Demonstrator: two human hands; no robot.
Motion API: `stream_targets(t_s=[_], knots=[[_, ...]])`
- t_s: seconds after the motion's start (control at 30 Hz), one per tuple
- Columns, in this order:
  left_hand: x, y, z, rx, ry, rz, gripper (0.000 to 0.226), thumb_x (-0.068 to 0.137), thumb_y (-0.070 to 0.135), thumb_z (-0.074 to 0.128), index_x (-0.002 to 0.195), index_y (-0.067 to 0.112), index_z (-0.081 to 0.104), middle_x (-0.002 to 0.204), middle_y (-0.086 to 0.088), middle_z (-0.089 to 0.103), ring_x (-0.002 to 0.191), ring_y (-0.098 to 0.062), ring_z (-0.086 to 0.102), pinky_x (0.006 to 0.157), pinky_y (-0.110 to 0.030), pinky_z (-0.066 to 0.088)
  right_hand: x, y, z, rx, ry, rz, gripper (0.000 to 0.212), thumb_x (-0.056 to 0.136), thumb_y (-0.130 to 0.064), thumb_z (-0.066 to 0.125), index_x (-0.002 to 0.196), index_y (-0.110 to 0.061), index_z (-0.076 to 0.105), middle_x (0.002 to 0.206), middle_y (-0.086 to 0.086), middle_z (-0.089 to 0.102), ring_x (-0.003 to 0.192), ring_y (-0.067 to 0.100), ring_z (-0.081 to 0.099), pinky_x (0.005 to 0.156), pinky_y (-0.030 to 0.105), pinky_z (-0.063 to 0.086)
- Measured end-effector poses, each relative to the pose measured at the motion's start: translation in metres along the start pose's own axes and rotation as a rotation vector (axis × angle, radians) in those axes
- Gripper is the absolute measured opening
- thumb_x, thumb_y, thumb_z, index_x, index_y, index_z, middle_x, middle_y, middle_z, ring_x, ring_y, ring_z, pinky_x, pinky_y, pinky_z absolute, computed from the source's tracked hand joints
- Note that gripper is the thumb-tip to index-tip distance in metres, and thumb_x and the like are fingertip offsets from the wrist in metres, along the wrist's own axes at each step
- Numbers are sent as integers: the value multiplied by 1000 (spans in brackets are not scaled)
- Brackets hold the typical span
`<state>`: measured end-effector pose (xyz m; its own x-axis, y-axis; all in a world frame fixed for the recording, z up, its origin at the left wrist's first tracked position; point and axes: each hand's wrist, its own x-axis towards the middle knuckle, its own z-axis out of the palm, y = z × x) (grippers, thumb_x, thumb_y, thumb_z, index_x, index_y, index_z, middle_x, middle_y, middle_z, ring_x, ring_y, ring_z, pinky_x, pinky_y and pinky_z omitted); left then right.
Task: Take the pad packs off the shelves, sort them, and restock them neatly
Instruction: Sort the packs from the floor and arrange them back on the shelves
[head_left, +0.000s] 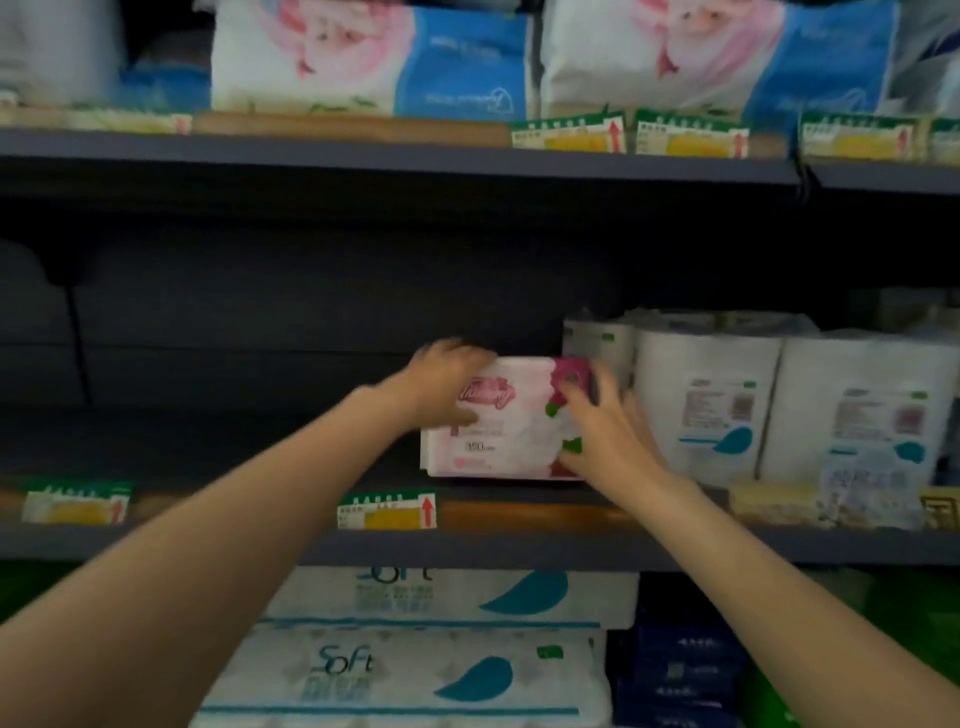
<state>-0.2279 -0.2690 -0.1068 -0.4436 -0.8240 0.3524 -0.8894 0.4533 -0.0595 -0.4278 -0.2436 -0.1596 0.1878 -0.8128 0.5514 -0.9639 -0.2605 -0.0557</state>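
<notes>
A pink and white pad pack (506, 426) stands upright on the dark middle shelf (208, 447), just left of the toilet roll packs. My left hand (449, 382) grips its upper left corner, fingers over the top and thumb on the front. My right hand (605, 426) lies against its right end with fingers spread, thumb on the front near the bottom. Whether more packs stand behind it is hidden.
White toilet roll packs (711, 400) crowd the shelf right of the pad pack. Tissue packs (374, 57) fill the shelf above, "Soft" packs (415, 670) the shelf below. Price tags (387, 512) line the shelf edges. The middle shelf's left part holds nothing.
</notes>
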Motion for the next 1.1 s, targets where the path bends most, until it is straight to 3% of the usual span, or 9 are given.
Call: stream_targets(t_s=[0.07, 0.3, 0.37, 0.43, 0.53, 0.63, 0.77, 0.9, 1.1], knots=[[0, -17, 19, 52, -36, -49, 64, 87, 25, 63, 143, 25, 32, 156, 0, 17, 142, -30, 12, 115, -46, 19, 13, 1, 7, -100, -55, -106, 78, 84, -29, 66, 148, -22, 20, 157, 2, -1, 142, 31, 10, 114, 44, 20], [15, -40, 43, -36, -81, -70, 63, 88, 26, 62, 144, 24, 33, 156, -4, 12, 138, -29, 25, 115, -35, 21, 80, -1, 24, -180, -134, -166, 110, 78, -39, 72, 149, -29, -12, 157, 2, -19, 145, 24, -13, 116, 46, 1], [25, -42, 59, -51, -188, -58, 53, 88, 25, 61, 139, 22, 44, 149, -3, 33, 132, -24, 38, 111, -32, 30, 100, -2, 26, 11, -297, -111, 105, 78, -46, 70, 150, -31, -5, 158, 3, -14, 145, 25, -5, 116, 44, 8], [29, -40, 84, -92, -326, -57, 39, 91, 20, 57, 130, 22, 54, 136, 0, 52, 123, -18, 49, 104, -30, 38, 117, -3, 32, 214, -448, -43, 76, 87, -51, 57, 149, -26, 20, 157, 4, 16, 140, 24, 24, 110, 33, 25], [35, -45, 100, -228, -305, -130, 33, 93, 16, 53, 125, 21, 59, 131, 3, 56, 119, -12, 51, 104, -25, 37, 132, 2, 45, 76, -457, -10, 44, 99, -35, 42, 142, -24, 40, 144, 6, 41, 125, 26, 45, 98, 30, 39], [40, -49, 92, -207, -196, -126, 28, 94, 19, 51, 119, 22, 63, 126, 3, 60, 114, -13, 55, 102, -27, 41, 137, 6, 52, -122, -462, -16, 44, 97, -19, 41, 140, -30, 42, 139, 7, 46, 120, 27, 48, 93, 34, 39], [44, -43, 81, 18, 192, -45, 41, 93, 20, 47, 134, 20, 50, 139, -6, 46, 122, -24, 45, 99, -32, 40, 128, 4, 52, -169, -470, -35, 51, 97, -21, 41, 145, -34, 32, 143, 7, 42, 125, 28, 44, 100, 37, 36], [50, -41, 80, 117, -69, -70, 63, 94, 23, 46, 149, 23, 16, 156, -2, 17, 140, -25, 21, 113, -40, 24, 122, -3, 46, -199, -476, -62, 48, 97, -20, 42, 144, -29, 35, 141, 6, 44, 122, 26, 46, 97, 34, 37], [27, -29, 71, 168, -12, -39, 59, 92, 20, 46, 147, 26, 26, 150, 0, 30, 132, -25, 32, 106, -39, 34, 97, -13, 27, -199, -483, -55, 53, 96, -14, 41, 146, -31, 31, 146, 8, 39, 129, 29, 39, 108, 39, 29]])
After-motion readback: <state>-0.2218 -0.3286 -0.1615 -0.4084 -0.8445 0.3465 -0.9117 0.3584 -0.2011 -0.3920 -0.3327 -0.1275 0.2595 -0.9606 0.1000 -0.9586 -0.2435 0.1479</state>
